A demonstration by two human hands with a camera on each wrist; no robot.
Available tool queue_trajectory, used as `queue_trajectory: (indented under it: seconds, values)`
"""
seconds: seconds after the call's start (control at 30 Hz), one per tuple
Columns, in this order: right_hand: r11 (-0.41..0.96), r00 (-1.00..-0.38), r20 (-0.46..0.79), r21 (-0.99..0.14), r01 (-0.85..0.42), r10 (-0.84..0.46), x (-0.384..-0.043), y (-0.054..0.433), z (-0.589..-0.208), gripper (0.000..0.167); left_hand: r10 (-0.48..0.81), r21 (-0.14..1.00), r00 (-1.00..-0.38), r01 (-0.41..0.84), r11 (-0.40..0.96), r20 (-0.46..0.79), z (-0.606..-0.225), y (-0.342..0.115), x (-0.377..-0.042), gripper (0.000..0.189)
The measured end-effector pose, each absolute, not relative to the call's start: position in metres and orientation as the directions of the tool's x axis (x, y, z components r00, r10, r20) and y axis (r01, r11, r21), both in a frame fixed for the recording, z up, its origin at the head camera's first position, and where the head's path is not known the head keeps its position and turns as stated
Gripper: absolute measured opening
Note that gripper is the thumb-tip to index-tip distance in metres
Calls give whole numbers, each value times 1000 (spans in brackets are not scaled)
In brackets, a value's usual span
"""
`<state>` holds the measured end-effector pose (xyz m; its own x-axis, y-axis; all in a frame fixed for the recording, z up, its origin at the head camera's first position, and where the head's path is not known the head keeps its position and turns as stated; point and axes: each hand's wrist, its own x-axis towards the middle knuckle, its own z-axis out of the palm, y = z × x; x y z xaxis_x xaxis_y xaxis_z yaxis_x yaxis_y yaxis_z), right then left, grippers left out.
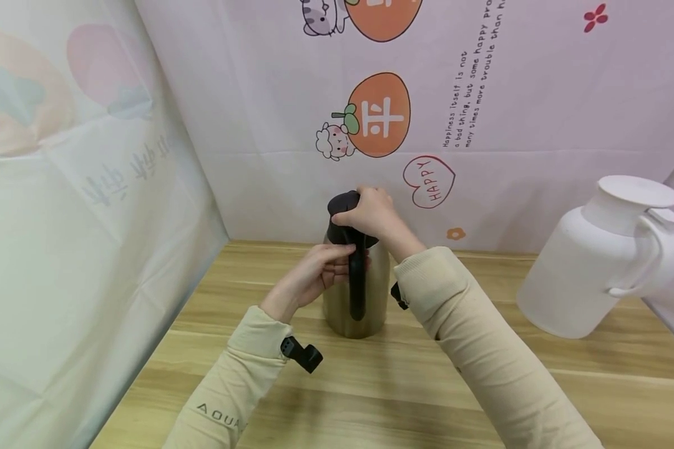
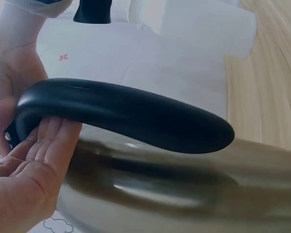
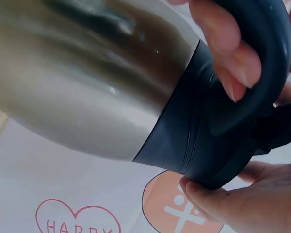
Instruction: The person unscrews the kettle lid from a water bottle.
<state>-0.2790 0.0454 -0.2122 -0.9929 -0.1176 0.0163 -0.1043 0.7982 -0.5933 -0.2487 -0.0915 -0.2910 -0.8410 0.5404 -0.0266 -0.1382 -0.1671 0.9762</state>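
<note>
A brushed-steel thermos jug [image 1: 375,293] with a black collar stands upright on the wooden table, its black handle [image 1: 357,290] facing me. My left hand [image 1: 314,269] grips the upper part of the handle. In the left wrist view its fingers [image 2: 51,145] pass through the loop between handle and body, and the thumb lies on the other side. At the top, my right hand [image 1: 372,214] holds the black lid [image 1: 342,203] from the right side. The right wrist view shows the right thumb touching the black collar [image 3: 177,131]; its other fingers are partly hidden behind the lid.
To the right a white jug [image 1: 578,271] with a handle and flat lid stands on the wooden table [image 1: 371,386]. A printed cloth [image 1: 281,125] hangs close behind the steel jug, and another white cloth [image 1: 90,268] borders the left side.
</note>
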Motion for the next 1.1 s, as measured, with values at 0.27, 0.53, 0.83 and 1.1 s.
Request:
queue_trajectory:
  seconds: [0.27, 0.53, 0.83, 1.1]
  values:
    - [728, -975, -27, -670, -145, -219, -284, 54, -214, 77, 551, 986, -831, -144, -87, -73, -290, -93, -251, 42]
    - [699, -966, -12, -693, -177, -257, -286, 58, -216, 76, 529, 996, -846, -85, -17, -63, -289, -90, -251, 33]
    - [677, -954, -22, -710, -197, -301, -287, 63, -217, 75, 541, 998, -840, -57, -11, -42, -286, -87, -252, 34]
    - [664, -931, -14, -705, -249, -365, -292, 66, -217, 72, 577, 999, -816, -47, 5, -41, -286, -90, -257, 36]
